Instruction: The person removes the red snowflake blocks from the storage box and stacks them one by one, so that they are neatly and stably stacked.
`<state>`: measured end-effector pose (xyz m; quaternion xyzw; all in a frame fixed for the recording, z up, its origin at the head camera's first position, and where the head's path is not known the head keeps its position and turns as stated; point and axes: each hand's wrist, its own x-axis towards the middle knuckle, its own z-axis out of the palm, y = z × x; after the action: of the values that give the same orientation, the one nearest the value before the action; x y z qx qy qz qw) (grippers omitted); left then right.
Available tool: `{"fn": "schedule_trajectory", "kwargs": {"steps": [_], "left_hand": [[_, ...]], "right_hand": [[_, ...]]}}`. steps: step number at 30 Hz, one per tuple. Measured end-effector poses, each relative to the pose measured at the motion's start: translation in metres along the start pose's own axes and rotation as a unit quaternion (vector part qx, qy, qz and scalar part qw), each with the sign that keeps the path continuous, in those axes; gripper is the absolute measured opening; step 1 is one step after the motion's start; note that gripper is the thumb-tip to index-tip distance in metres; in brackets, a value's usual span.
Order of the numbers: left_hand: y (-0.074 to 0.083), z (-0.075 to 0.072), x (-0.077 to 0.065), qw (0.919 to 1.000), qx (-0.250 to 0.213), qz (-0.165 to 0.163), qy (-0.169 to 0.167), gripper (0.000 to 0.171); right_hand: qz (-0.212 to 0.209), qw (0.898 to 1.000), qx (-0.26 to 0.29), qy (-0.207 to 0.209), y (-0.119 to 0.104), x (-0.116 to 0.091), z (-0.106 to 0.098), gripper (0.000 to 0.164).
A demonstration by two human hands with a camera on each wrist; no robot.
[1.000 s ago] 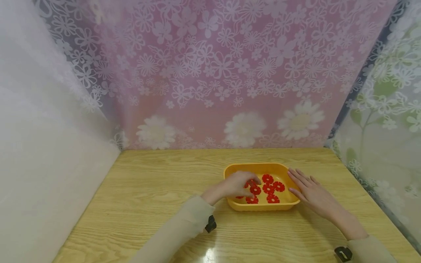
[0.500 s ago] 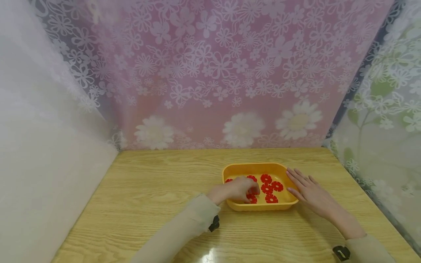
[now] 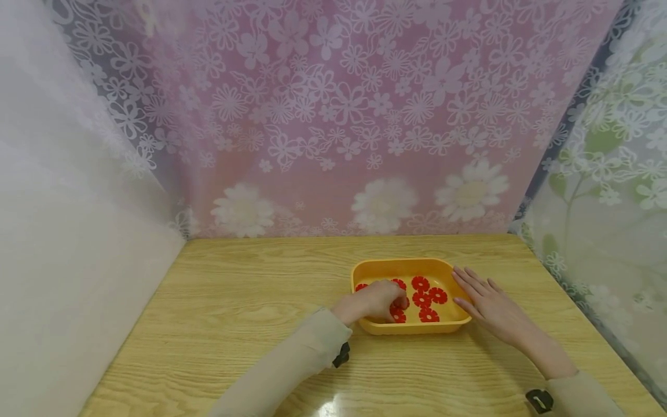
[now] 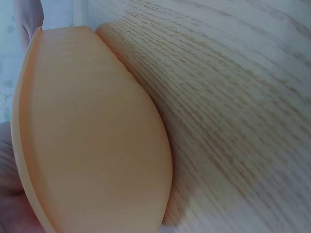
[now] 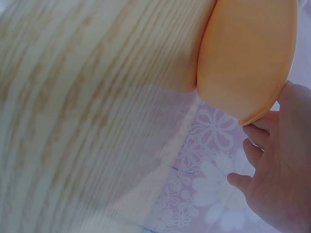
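Note:
A yellow plastic tub (image 3: 411, 329) stands on the table, with several red flower-shaped discs (image 3: 429, 315) lying flat on its bottom. My left hand (image 3: 377, 298) reaches in over the near left rim, fingers and thumb curled down around a red disc (image 3: 403, 303) that the hand partly covers. In the left wrist view the tub's outer wall (image 4: 97, 126) hides most of that hand. My right hand (image 3: 492, 307) rests against the tub's right end, its fingers straight along the rim. The right wrist view shows the fingers of this hand (image 5: 282, 160) at the tub's rim.
The wood-grain table (image 3: 250, 301) extends left of the tub and in front of it. A pink flowered curtain (image 3: 333, 145) closes off the back. Pale sheets hang at the left (image 3: 78, 231) and right sides. Dark straps (image 3: 341, 355) show at both wrists.
My left hand has moved a little right and lower in the tub, and its fingers have drawn together on a disc. My right hand has stayed at the tub's right end.

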<state>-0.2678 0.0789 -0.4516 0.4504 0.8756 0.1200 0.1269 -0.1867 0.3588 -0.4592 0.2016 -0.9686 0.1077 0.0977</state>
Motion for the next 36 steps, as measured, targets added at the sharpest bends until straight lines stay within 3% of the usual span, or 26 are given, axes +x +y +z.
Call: {"fn": "schedule_trajectory", "kwargs": {"steps": [12,24,30,36], "left_hand": [[0.0004,0.0024,0.0027,0.9995,-0.019,-0.026,0.001,0.025],[0.0009,0.0048,0.0045,0.9996,0.007,-0.027,0.007,0.031],[-0.0003,0.0020,0.0039,0.9987,-0.024,-0.016,0.041,0.038],[-0.0024,-0.0020,0.0021,0.9937,-0.046,-0.002,0.102,0.041]], "right_hand": [[0.000,1.000,-0.001,-0.003,-0.0015,0.0019,-0.0032,0.064],[0.000,1.000,-0.001,-0.011,0.0002,0.0009,-0.0012,0.063],[-0.007,1.000,-0.004,0.001,-0.0004,0.0009,0.0000,0.063],[-0.004,1.000,-0.003,-0.001,-0.0009,0.0001,-0.0012,0.064]]}}
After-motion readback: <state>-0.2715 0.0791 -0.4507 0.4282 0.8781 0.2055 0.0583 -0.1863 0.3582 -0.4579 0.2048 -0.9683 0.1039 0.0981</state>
